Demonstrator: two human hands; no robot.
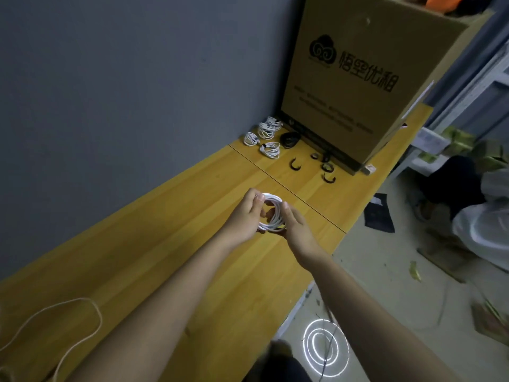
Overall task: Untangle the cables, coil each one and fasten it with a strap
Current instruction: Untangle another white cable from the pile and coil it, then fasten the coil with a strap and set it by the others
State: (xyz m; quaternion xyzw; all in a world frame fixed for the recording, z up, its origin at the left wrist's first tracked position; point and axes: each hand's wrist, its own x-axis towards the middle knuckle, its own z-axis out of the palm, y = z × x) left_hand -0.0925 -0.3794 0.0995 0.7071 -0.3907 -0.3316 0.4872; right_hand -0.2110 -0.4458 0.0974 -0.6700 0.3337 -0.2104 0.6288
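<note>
a: where is coil now?
b: above desk, left hand and right hand both grip it. light, springy i think; pinch all loops together, opp. sides, or they spring open.

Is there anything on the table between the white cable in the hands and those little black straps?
Nothing visible: only bare wooden table lies between the coiled white cable and the nearest black strap.
</note>
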